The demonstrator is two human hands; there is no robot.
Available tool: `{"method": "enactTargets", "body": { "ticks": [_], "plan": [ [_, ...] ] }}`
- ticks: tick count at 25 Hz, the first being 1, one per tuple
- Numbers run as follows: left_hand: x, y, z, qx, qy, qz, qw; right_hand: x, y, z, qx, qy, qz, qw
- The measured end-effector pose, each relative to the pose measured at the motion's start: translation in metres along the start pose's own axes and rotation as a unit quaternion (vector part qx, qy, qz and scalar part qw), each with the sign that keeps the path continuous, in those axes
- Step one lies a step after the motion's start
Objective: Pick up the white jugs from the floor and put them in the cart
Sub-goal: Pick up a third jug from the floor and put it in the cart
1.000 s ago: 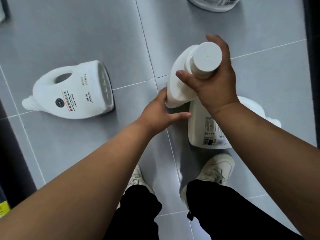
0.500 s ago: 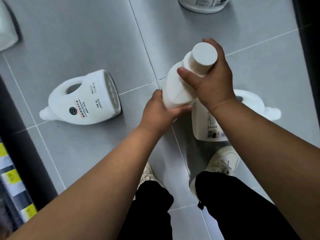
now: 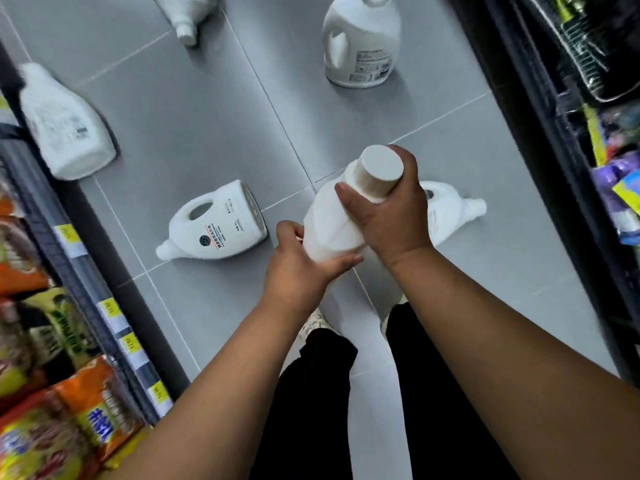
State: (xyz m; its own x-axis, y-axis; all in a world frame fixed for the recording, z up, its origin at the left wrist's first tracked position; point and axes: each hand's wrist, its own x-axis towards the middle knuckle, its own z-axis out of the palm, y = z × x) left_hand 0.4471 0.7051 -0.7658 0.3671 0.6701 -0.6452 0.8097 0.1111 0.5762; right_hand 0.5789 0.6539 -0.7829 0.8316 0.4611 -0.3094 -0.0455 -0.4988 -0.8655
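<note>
Jugs are what I'm after, and 1 of them, a white plastic detergent jug with a round flat cap (image 3: 341,221), is off the floor and between my two hands. My right hand (image 3: 391,216) wraps the neck just under the cap, its fingers curled round and pressed on the plastic with the thumb across the front. My left hand (image 3: 298,271) cups the body lower down, fingers closed against its side. I judge the 2-hand hold is there because the jug is heavy and smooth: the top hand steers, the lower one carries the weight.

Left of my left-hand fingers, a second white jug with a cut-out handle and a round dark logo (image 3: 216,225) lies on its side on the grey tiled floor (image 3: 194,109). Just behind my right-hand fingers, a third white jug (image 3: 450,209) lies with its cap pointing right, partly hidden by my hand. Well beyond both hands, 1 white labelled jug (image 3: 362,43) stands upright. Far left of my fingers a tipped one (image 3: 65,129) lies close to the snack shelf (image 3: 52,341), and another (image 3: 187,15) lies at the top edge.

No cart shows, so I can't tell where it is. The aisle is narrow, with the dark shelf of packets (image 3: 588,116) close on the right, and my feet are near the lying jugs, so turning calls for care.
</note>
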Motion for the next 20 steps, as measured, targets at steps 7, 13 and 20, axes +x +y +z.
{"method": "enactTargets", "body": {
  "ticks": [7,13,20],
  "plan": [
    [-0.138,0.107,-0.102,0.033,-0.028,0.091,0.995,-0.091,-0.159,-0.09,0.06,0.089,0.011,0.994],
    [-0.252,0.187,-0.15,0.039,-0.079,0.233,0.969,-0.18,-0.26,-0.186,0.124,0.2,-0.008,0.972],
    [-0.386,0.243,-0.109,0.052,-0.139,0.406,0.902,-0.293,-0.284,-0.328,0.119,0.356,-0.04,0.926]
  ]
}}
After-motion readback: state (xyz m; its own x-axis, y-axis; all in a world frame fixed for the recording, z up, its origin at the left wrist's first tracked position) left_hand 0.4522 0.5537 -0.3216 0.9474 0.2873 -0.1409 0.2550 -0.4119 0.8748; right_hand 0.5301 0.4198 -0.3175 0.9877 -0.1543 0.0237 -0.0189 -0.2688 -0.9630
